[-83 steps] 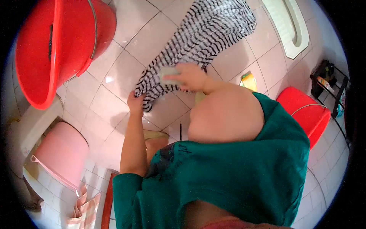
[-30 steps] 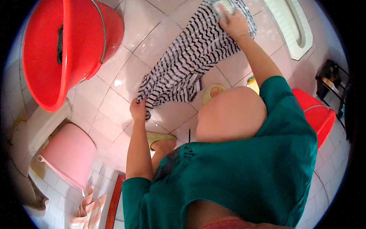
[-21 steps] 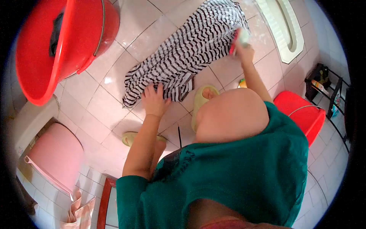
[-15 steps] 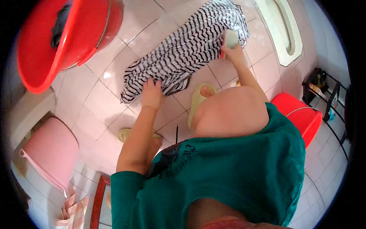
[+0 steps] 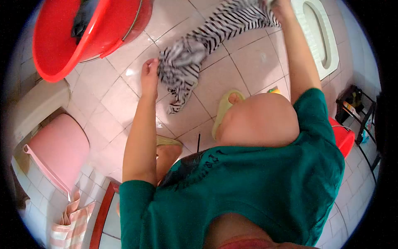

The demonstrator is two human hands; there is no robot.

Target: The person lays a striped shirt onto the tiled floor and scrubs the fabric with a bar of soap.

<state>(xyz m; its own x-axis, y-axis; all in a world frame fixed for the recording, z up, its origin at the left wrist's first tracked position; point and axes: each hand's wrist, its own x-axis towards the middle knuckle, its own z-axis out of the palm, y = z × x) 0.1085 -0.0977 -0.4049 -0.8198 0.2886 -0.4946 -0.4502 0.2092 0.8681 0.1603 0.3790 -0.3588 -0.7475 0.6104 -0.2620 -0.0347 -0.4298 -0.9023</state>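
Observation:
A black-and-white striped cloth [image 5: 230, 25] stretches between my two hands above the pink floor tiles, narrow and bunched, with its left part blurred by motion. My left hand [image 5: 150, 74] pinches the cloth's left end, and a loose corner dangles below it. At the top edge of the view, my right hand [image 5: 283, 10] is closed at the cloth's right end; its fingertips are partly cut off. The pale green brush from the earlier frame cannot be made out now.
A large red basin [image 5: 62, 68] with a dark cloth [image 5: 82, 18] inside stands at upper left. Below it is a pink tub [image 5: 62, 149]. A white squat toilet [image 5: 331, 58] is set at upper right, near a black rack [image 5: 352, 103] and a red bucket [image 5: 342, 139].
Both hands have moved up, the right one to the top edge of the view. The cloth, spread on the floor before, is now gathered and pulled between them. The brush has gone from sight.

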